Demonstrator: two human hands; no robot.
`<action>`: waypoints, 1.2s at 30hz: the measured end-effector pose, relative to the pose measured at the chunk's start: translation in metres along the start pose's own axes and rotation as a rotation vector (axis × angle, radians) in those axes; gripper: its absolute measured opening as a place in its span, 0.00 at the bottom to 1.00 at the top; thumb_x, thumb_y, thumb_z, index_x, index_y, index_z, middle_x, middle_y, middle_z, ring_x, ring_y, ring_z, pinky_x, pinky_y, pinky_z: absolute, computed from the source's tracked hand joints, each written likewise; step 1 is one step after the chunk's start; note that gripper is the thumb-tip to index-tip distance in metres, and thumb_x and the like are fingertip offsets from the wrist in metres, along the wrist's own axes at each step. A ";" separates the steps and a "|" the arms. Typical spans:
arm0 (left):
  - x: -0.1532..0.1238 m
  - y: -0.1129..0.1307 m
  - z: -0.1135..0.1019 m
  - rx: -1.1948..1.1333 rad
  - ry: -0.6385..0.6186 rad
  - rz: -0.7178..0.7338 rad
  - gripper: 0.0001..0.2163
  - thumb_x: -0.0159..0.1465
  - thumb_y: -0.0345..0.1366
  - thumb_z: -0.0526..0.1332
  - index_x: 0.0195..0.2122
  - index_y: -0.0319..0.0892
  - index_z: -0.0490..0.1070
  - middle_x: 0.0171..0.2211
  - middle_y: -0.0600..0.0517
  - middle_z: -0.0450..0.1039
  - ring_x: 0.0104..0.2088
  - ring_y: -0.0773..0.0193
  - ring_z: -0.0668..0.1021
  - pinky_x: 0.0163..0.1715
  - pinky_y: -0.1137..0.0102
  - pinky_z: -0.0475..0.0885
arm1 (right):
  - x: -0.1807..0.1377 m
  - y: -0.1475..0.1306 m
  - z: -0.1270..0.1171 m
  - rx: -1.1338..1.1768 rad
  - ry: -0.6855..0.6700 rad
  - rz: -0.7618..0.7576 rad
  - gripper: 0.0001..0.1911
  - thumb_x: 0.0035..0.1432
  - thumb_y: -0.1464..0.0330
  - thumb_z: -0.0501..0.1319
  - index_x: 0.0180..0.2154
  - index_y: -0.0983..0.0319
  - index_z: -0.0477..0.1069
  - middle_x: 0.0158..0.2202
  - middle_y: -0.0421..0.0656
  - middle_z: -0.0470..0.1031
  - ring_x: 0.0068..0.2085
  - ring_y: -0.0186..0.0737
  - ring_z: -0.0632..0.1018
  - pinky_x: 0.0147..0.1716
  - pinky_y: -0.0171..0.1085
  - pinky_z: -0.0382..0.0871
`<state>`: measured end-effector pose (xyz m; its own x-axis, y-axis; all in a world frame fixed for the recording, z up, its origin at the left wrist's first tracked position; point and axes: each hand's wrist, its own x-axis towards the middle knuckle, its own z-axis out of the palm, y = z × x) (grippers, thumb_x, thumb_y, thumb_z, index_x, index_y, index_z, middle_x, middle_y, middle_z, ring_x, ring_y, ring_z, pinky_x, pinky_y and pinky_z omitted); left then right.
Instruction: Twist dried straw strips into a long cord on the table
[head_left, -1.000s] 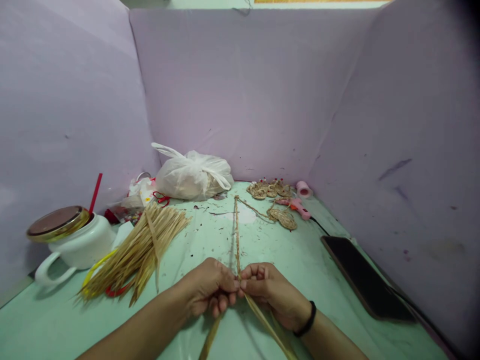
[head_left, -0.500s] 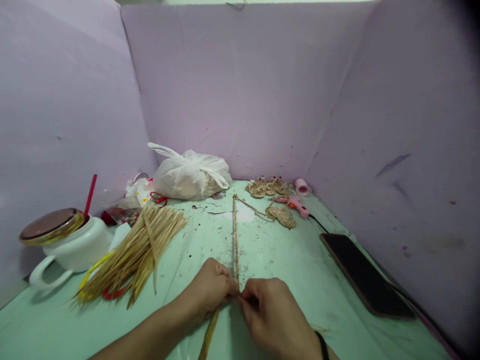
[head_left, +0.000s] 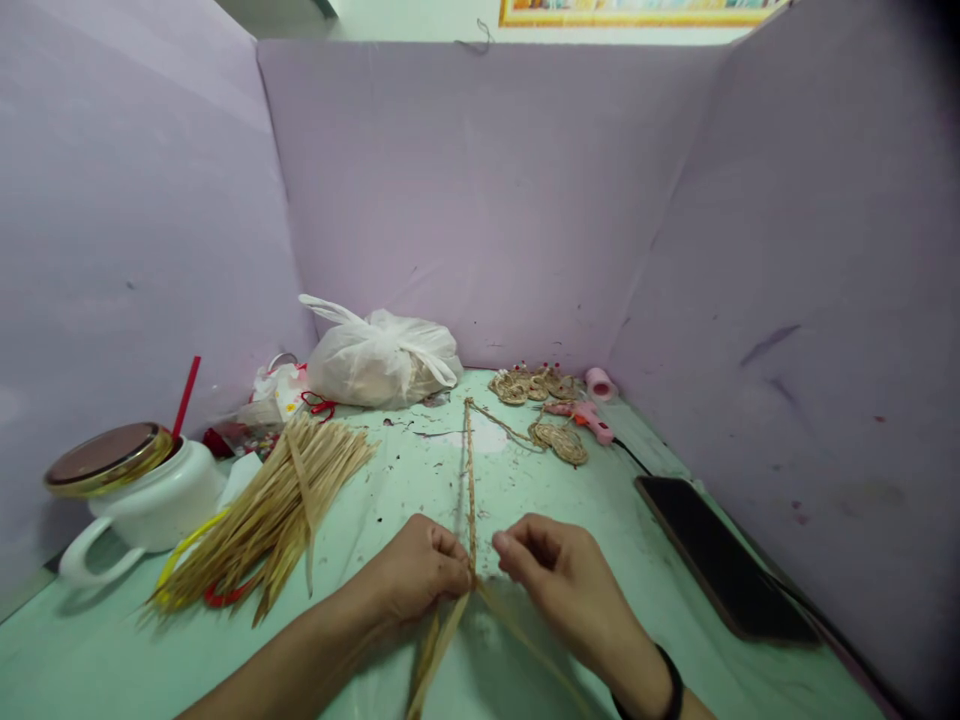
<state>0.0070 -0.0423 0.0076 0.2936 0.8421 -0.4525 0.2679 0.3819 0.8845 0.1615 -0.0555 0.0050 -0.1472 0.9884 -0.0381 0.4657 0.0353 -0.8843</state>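
A thin braided cord of straw-like fibre [head_left: 470, 480] runs straight toward me down the middle of the green tabletop. At its near end my left hand [head_left: 421, 572] is closed in a pinch on the cord. Loose flat strands [head_left: 442, 650] fan out below that grip, one of them slanting off to the lower right under my other hand. Just right of the cord, apart from it, my right hand [head_left: 566, 585] hovers with curled fingers and thumb slightly parted; nothing shows in it. The cord's far end bends toward a coiled braid piece [head_left: 559, 440].
To the left lie a bundle of dry strands [head_left: 262, 510] and a white mug [head_left: 169, 500] with a lid. Behind are a tied plastic bag [head_left: 382, 360], coiled pieces with pins [head_left: 525, 385] and a pink glue gun [head_left: 589, 418]. A phone [head_left: 724, 555] lies right.
My right hand has let go of the cord's near end and moved up and right. Pale strands now spread below my left hand, which keeps its grip. The view has tilted up slightly.
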 end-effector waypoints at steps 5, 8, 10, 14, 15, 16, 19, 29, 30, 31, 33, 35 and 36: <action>0.001 0.000 0.000 0.018 -0.042 0.025 0.02 0.38 0.27 0.52 0.11 0.38 0.59 0.07 0.60 0.49 0.11 0.77 0.51 0.13 0.75 0.43 | 0.007 0.004 0.014 0.551 -0.311 0.280 0.14 0.41 0.61 0.61 0.28 0.63 0.62 0.17 0.35 0.64 0.18 0.29 0.65 0.20 0.32 0.59; 0.004 -0.005 0.000 0.070 -0.024 0.022 0.02 0.38 0.28 0.53 0.12 0.39 0.60 0.07 0.60 0.49 0.12 0.76 0.50 0.14 0.75 0.43 | 0.004 0.004 0.022 0.535 -0.300 0.320 0.12 0.40 0.63 0.62 0.23 0.63 0.61 0.13 0.31 0.57 0.14 0.24 0.57 0.15 0.29 0.50; 0.005 -0.008 -0.003 0.154 -0.022 0.033 0.01 0.40 0.29 0.53 0.14 0.38 0.62 0.08 0.60 0.51 0.12 0.75 0.52 0.14 0.75 0.45 | 0.004 0.006 0.023 0.455 -0.255 0.290 0.11 0.39 0.66 0.63 0.19 0.64 0.61 0.12 0.31 0.55 0.15 0.23 0.53 0.16 0.29 0.45; -0.004 -0.006 -0.007 0.482 0.025 0.090 0.06 0.44 0.33 0.52 0.15 0.37 0.65 0.11 0.57 0.55 0.15 0.73 0.59 0.16 0.75 0.50 | 0.007 0.013 0.024 0.434 -0.216 0.280 0.09 0.38 0.68 0.62 0.18 0.64 0.62 0.12 0.33 0.58 0.16 0.24 0.54 0.17 0.30 0.43; -0.008 -0.005 -0.007 0.559 0.044 0.101 0.07 0.46 0.34 0.52 0.15 0.38 0.64 0.11 0.57 0.56 0.15 0.72 0.59 0.16 0.75 0.50 | 0.007 0.015 0.025 0.448 -0.220 0.279 0.09 0.38 0.68 0.61 0.18 0.64 0.62 0.12 0.34 0.59 0.17 0.24 0.55 0.17 0.30 0.43; -0.013 -0.003 -0.006 0.621 0.056 0.115 0.08 0.47 0.35 0.52 0.15 0.38 0.64 0.12 0.57 0.56 0.16 0.72 0.59 0.16 0.75 0.50 | 0.007 0.015 0.025 0.470 -0.230 0.278 0.09 0.37 0.68 0.61 0.18 0.64 0.62 0.12 0.34 0.60 0.16 0.24 0.55 0.17 0.30 0.43; -0.026 0.000 0.002 0.783 0.066 0.196 0.12 0.52 0.36 0.51 0.15 0.38 0.64 0.13 0.55 0.58 0.17 0.72 0.61 0.18 0.75 0.51 | 0.005 0.012 0.025 0.572 -0.258 0.300 0.10 0.37 0.67 0.61 0.18 0.64 0.61 0.13 0.34 0.62 0.15 0.23 0.54 0.17 0.31 0.41; -0.036 -0.013 0.030 1.183 0.089 0.298 0.13 0.56 0.35 0.49 0.29 0.35 0.71 0.27 0.41 0.73 0.26 0.58 0.73 0.26 0.68 0.60 | 0.007 0.013 0.029 0.512 -0.248 0.364 0.05 0.35 0.74 0.58 0.18 0.64 0.61 0.10 0.32 0.57 0.14 0.23 0.55 0.15 0.30 0.41; -0.035 -0.009 0.025 1.079 0.147 0.303 0.15 0.57 0.39 0.48 0.26 0.36 0.71 0.25 0.43 0.72 0.25 0.59 0.72 0.25 0.69 0.60 | 0.008 0.014 0.028 0.528 -0.253 0.351 0.05 0.34 0.74 0.58 0.18 0.64 0.61 0.11 0.32 0.58 0.14 0.23 0.55 0.15 0.29 0.42; -0.034 -0.005 0.019 0.949 0.216 0.302 0.17 0.58 0.42 0.48 0.23 0.37 0.70 0.22 0.45 0.71 0.24 0.62 0.71 0.24 0.71 0.60 | 0.008 0.015 0.027 0.548 -0.267 0.346 0.05 0.34 0.74 0.59 0.18 0.64 0.61 0.11 0.32 0.59 0.14 0.23 0.55 0.15 0.29 0.41; -0.028 0.003 0.008 0.665 0.359 0.277 0.16 0.57 0.44 0.49 0.23 0.38 0.69 0.21 0.49 0.70 0.21 0.66 0.70 0.22 0.73 0.60 | 0.008 0.014 0.023 0.587 -0.312 0.349 0.07 0.34 0.71 0.60 0.19 0.64 0.62 0.13 0.33 0.62 0.14 0.22 0.54 0.15 0.30 0.40; -0.020 0.007 0.000 0.394 0.310 0.144 0.13 0.54 0.42 0.52 0.31 0.38 0.69 0.21 0.51 0.70 0.15 0.70 0.66 0.16 0.74 0.58 | 0.009 0.013 0.020 0.623 -0.366 0.354 0.09 0.35 0.69 0.61 0.21 0.64 0.62 0.15 0.35 0.66 0.13 0.22 0.54 0.14 0.30 0.39; -0.016 0.006 -0.001 0.278 0.213 0.057 0.12 0.52 0.40 0.53 0.32 0.37 0.69 0.20 0.52 0.70 0.13 0.71 0.64 0.14 0.75 0.57 | 0.009 0.013 0.019 0.644 -0.383 0.356 0.10 0.34 0.69 0.62 0.22 0.64 0.63 0.15 0.35 0.67 0.14 0.22 0.55 0.15 0.30 0.39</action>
<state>0.0033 -0.0530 0.0203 0.1248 0.9309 -0.3434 0.5047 0.2384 0.8297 0.1496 -0.0489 -0.0154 -0.4267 0.8016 -0.4188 -0.0329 -0.4765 -0.8786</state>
